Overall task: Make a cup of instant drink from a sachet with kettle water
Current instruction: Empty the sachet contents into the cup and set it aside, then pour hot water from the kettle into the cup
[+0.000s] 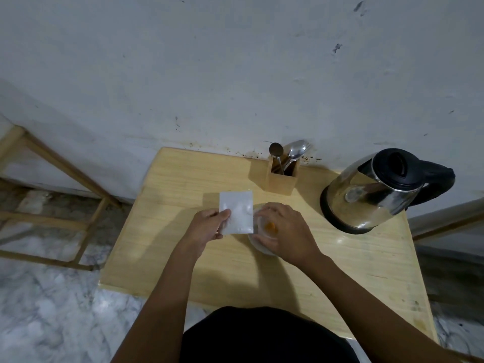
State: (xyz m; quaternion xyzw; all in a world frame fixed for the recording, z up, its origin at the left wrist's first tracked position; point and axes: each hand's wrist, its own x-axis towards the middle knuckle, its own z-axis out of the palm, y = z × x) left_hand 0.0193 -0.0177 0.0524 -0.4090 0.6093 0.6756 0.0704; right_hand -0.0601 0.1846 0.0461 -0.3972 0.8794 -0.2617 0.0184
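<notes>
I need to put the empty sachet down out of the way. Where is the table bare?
Bare wood lies left of the left hand and sachet, out to the table edge, and along the near edge between the forearms. It is crowded on the right: cup under the right hand, kettle, spoon holder behind.

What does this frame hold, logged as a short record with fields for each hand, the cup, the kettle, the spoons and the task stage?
left hand: fingers pinch a white sachet by its left edge, held beside the cup
right hand: wrapped around a clear cup on the wooden table
cup contents: some orange powder, no water visible
kettle: steel, lid shut, standing at right
spoons: upright in wooden holder
stage: water not yet poured
</notes>
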